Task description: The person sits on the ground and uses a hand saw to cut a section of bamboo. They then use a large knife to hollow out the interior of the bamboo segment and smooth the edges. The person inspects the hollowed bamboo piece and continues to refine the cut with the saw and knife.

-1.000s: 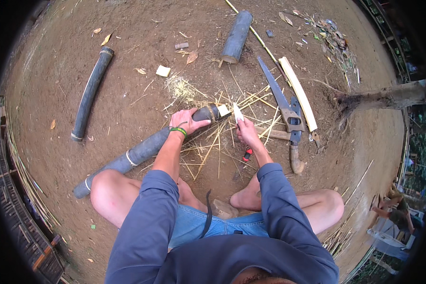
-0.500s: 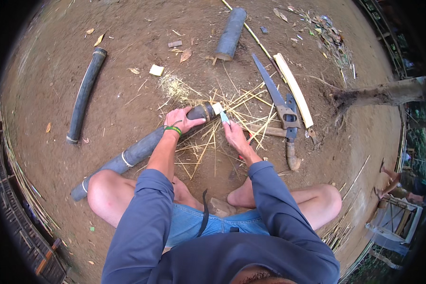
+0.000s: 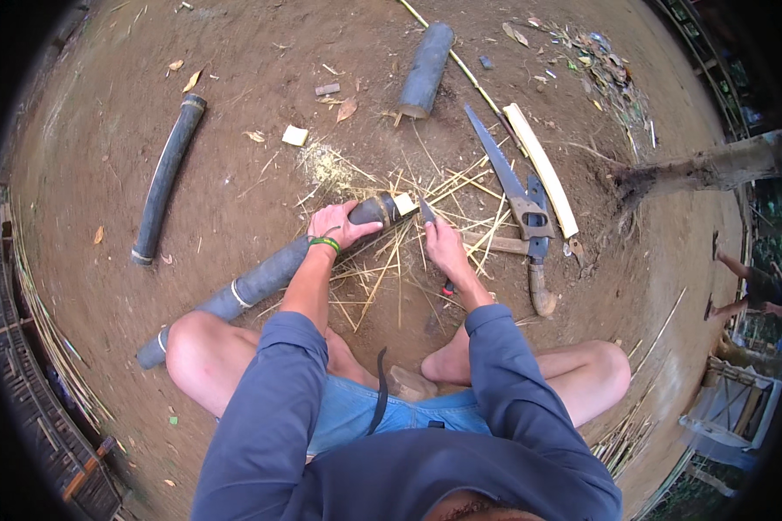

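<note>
My left hand (image 3: 346, 224) is wrapped round a long dark bamboo tube (image 3: 274, 280), close to its far end. The tube slants from beside my left knee toward the middle of the ground. At that end a pale cut piece (image 3: 405, 204) shows in or against the opening. Closed round a knife, my right hand (image 3: 446, 247) is just right of the tube's end. The knife blade (image 3: 427, 211) points away from me, apart from the pale piece. Its red and black handle end shows below my fist; the rest of the handle is hidden.
Thin bamboo slivers (image 3: 382, 271) are strewn under the tube's end. To the right lie a handsaw (image 3: 499, 165), a wooden-handled blade (image 3: 539, 273) and a pale split strip (image 3: 540, 169). Other tubes rest at far left (image 3: 168, 182) and far centre (image 3: 427, 69). Another person's legs (image 3: 732, 282) show at right.
The knife has come away from the pale piece, and my right hand has shifted slightly right. My left hand keeps its hold on the tube. The person at right has moved.
</note>
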A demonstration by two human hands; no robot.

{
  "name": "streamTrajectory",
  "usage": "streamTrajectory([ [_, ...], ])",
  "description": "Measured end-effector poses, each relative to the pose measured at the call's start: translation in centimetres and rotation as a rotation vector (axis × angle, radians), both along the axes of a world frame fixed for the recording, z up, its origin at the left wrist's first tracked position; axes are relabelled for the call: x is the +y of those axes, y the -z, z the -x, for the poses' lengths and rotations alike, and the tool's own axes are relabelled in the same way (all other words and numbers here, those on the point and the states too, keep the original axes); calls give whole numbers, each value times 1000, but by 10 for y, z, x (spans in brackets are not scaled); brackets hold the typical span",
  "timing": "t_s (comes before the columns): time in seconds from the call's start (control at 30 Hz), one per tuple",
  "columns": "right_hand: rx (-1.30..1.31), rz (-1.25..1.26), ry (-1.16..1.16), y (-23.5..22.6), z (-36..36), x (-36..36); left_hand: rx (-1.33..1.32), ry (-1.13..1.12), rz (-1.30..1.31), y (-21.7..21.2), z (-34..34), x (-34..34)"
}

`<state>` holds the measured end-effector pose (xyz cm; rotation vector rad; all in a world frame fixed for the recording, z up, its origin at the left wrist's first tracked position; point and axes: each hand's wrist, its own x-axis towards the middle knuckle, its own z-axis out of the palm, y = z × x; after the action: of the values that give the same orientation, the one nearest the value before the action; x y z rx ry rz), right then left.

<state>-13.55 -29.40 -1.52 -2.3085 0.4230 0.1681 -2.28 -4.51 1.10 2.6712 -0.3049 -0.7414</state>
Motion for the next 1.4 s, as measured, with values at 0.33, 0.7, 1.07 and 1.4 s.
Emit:
streamTrajectory([
  [0.33,85,339,-207,-8,11,29,15,-12,16,-2,0,4],
  [0.7,209,632,-322,16,-3,-68,-24,-4,46,9,-10,8],
  [1.07,179,251,-144,-6,-4,27,-48,21,-8,1,10,1],
  [1.4,153,666,-62,12,5,-77,-48,30,9,6,5,3],
])
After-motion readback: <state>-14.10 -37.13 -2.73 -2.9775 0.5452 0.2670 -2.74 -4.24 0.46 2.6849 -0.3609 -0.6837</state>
